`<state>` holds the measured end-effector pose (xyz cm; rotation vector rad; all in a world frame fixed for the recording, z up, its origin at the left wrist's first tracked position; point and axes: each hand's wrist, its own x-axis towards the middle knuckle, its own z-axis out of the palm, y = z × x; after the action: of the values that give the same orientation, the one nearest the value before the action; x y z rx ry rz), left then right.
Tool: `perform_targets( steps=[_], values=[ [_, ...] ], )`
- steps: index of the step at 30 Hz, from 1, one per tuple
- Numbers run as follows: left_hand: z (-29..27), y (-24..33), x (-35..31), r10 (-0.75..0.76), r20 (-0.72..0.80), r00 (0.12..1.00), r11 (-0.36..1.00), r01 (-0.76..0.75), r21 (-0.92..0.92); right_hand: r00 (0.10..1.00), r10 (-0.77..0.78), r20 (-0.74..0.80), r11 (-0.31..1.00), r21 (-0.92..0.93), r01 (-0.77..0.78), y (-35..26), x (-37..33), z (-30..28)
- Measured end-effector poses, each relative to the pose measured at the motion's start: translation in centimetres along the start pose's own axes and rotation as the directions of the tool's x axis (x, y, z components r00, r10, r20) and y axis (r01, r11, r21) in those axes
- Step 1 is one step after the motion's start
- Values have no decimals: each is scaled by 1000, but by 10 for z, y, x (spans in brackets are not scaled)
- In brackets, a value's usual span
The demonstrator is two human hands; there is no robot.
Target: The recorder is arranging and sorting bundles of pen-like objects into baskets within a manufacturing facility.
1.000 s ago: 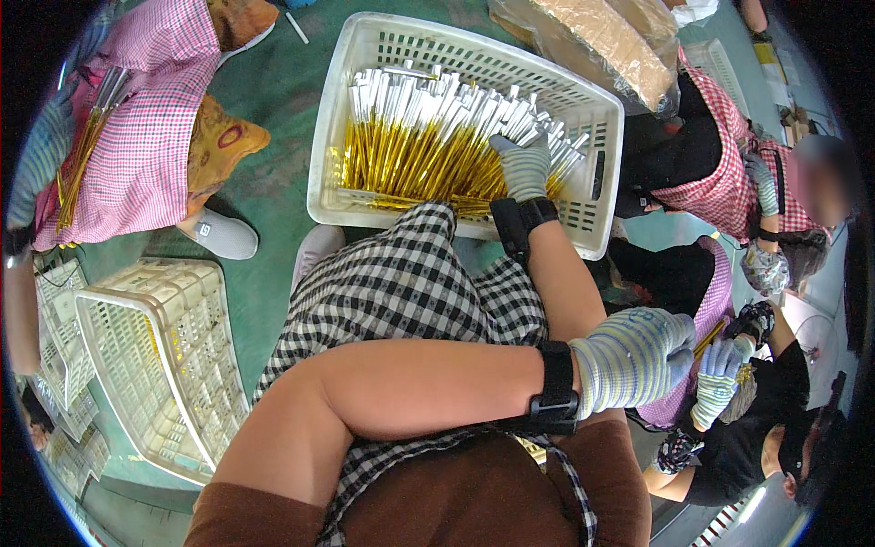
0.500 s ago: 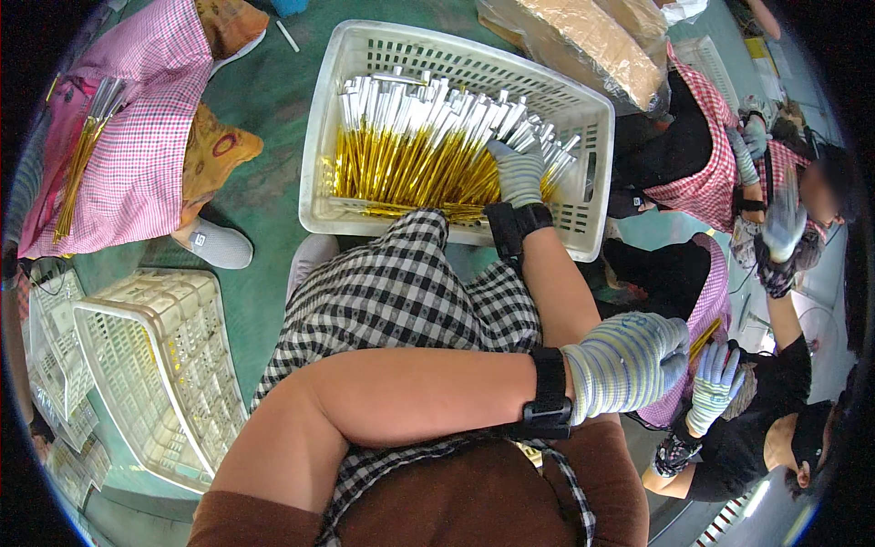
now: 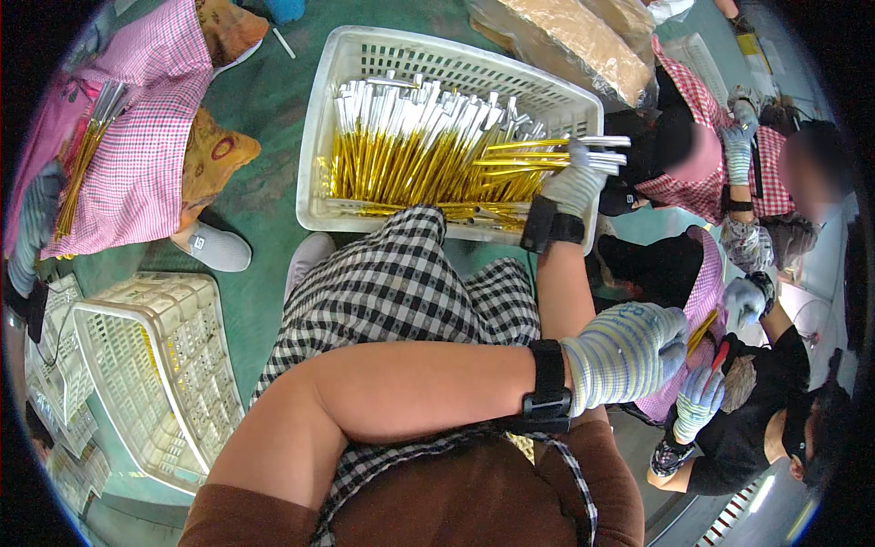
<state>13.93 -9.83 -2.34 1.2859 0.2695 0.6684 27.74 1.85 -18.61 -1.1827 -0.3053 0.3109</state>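
A white plastic basket [image 3: 308, 173] in front of me holds a thick layer of slim gold sticks [image 3: 401, 164] with silver ends, most pointing away from me. My right hand [image 3: 572, 190], in a striped knit glove, grips several of these sticks [image 3: 521, 157] at the basket's right side. They lie sideways, their silver ends reaching past the hand over the right rim. My left hand [image 3: 629, 356], gloved alike, is crossed over to my right side with its fingers curled closed. Whatever it may hold is hidden.
An empty-looking white crate [image 3: 173, 365] lies tilted at left. A person in a pink checked apron [image 3: 146, 118] sits beyond it with a bundle of sticks [image 3: 82, 164]. Co-workers with gloved hands [image 3: 700, 401] sit close on my right. A plastic-wrapped carton [image 3: 583, 46] stands behind the basket.
My right hand has moved right from among the sticks and lifted several, now turned sideways. The basket has shifted slightly left. My left hand has stayed in place.
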Motion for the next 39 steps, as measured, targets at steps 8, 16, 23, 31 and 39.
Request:
perform_targets(
  steps=[8,16,23,31,39],
  values=[
    [-18,18,22,302,-117,946,827,-198,526,980,190,50,920,340,-196,-91,-15,-31],
    [-28,29,43,167,116,979,634,-197,748,981,-116,157,992,77,105,-236,-53,-42],
    [-8,49,17,175,383,907,754,-374,540,910,-404,91,906,-97,412,-305,-156,-13],
    [18,116,-17,189,570,799,931,-331,155,841,-534,83,842,-37,538,-381,-200,-14],
    [-21,136,-117,-135,946,295,855,517,-39,441,-628,642,617,65,784,-421,-235,-27]
  ],
)
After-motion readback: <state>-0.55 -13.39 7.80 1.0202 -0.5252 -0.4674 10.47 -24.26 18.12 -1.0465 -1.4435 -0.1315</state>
